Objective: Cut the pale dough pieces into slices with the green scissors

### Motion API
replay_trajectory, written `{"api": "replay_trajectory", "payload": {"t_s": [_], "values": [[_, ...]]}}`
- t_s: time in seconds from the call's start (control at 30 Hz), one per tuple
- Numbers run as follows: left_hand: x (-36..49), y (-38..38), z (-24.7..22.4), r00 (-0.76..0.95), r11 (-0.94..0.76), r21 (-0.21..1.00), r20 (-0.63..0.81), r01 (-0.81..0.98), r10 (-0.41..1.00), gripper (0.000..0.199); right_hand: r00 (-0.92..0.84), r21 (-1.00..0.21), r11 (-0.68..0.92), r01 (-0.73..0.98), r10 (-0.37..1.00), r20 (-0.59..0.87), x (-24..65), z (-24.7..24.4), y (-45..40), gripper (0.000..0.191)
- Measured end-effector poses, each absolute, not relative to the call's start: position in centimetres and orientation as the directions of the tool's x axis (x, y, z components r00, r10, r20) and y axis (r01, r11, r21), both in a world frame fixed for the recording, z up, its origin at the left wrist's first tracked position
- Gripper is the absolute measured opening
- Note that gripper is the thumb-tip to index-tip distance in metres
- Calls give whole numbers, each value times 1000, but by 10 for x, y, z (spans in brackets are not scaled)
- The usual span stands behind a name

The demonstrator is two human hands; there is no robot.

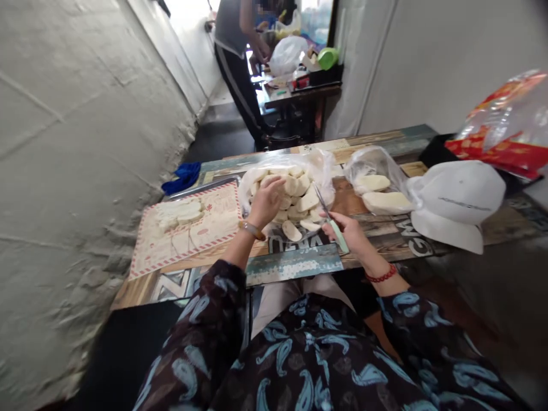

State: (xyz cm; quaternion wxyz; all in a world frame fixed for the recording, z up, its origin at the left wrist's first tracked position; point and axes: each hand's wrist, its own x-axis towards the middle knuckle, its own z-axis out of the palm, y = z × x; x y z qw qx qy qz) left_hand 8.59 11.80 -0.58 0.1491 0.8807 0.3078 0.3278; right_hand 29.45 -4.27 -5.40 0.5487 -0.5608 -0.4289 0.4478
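Note:
My left hand reaches over a heap of thick pale slices, its fingers curled down onto them. Whether a slice sits within those fingers is hidden. The heap lies on a clear plastic bag, with a few slices spilling over the front. In my right hand is a knife with a light green handle, its narrow blade pointing up and away beside the heap. To the left, more pale pieces rest on a cream mat with a red-striped border.
Two large pale pieces lie in another plastic bag right of the knife. Beyond are a white cap and red-and-clear packaging. A blue cloth lies near the left wall. Another person stands at a cluttered far table.

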Motion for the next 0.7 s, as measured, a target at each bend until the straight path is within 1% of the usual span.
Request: {"api": "replay_trajectory", "payload": {"t_s": [0.07, 0.13, 0.23, 0.3, 0.37, 0.43, 0.47, 0.53, 0.57, 0.63, 0.7], "values": [[89, 113, -7, 650, -783, 400, 440, 475, 619, 42, 225, -997, -13, -72, 974, -29, 299, -55, -42, 61], [96, 117, -9, 704, -800, 351, 384, 487, 597, 43, 206, -992, 29, -120, 978, 4, 305, -56, -40, 59], [115, 134, -7, 710, -786, 309, 340, 536, 617, 48, 214, -983, 94, -157, 975, 59, 313, -59, -40, 57], [129, 144, 2, 706, -776, 268, 322, 571, 631, 48, 235, -982, 124, -143, 968, 88, 318, -61, -42, 56], [143, 146, 17, 702, -774, 210, 329, 598, 632, 42, 252, -981, 149, -126, 961, 114, 323, -64, -45, 54], [159, 136, 33, 681, -774, 162, 389, 613, 621, 34, 270, -977, 175, -125, 953, 137, 326, -66, -48, 51], [169, 129, 41, 663, -776, 158, 434, 611, 610, 32, 286, -973, 189, -133, 947, 145, 328, -66, -49, 51], [192, 109, 52, 659, -809, 217, 485, 546, 575, 31, 340, -962, 220, -160, 927, 155, 331, -67, -52, 50], [206, 100, 55, 693, -832, 277, 462, 480, 554, 30, 380, -955, 236, -181, 912, 153, 332, -66, -54, 51], [238, 86, 54, 820, -862, 392, 339, 323, 462, 28, 470, -936, 268, -227, 872, 136, 338, -62, -58, 50], [273, 80, 46, 908, -872, 436, 230, 225, 350, 26, 550, -923, 296, -245, 827, 119, 347, -54, -62, 49]]}}
